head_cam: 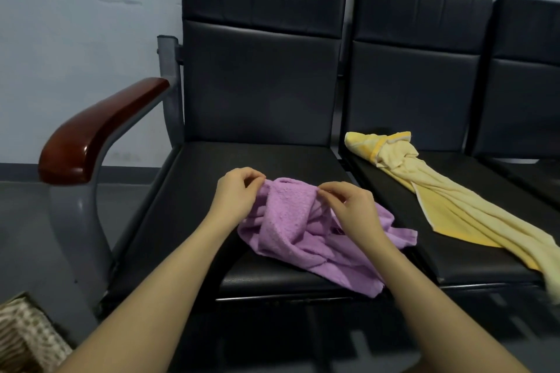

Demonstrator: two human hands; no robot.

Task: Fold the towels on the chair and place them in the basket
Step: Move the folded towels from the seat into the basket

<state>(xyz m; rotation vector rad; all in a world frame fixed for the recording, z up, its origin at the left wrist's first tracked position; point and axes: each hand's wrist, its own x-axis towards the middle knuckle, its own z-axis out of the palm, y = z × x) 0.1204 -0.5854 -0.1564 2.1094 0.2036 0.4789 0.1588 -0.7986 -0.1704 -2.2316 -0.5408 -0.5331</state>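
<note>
A crumpled purple towel (300, 230) lies on the black seat of the left chair (188, 221). My left hand (238, 191) pinches the towel's upper left edge. My right hand (351, 206) pinches a fold at its upper middle, with the towel bunched between both hands. A yellow towel (445, 200) lies stretched and unfolded across the seat of the middle chair, its far end heaped near the backrest and its near end hanging over the front edge. A woven basket (21, 333) shows only partly at the lower left corner, on the floor.
The chairs form a joined row of black seats against a pale wall. A red-brown wooden armrest (100, 133) on a grey metal frame stands left of the purple towel. A third seat (533, 172) is at the right edge. Grey floor lies to the left.
</note>
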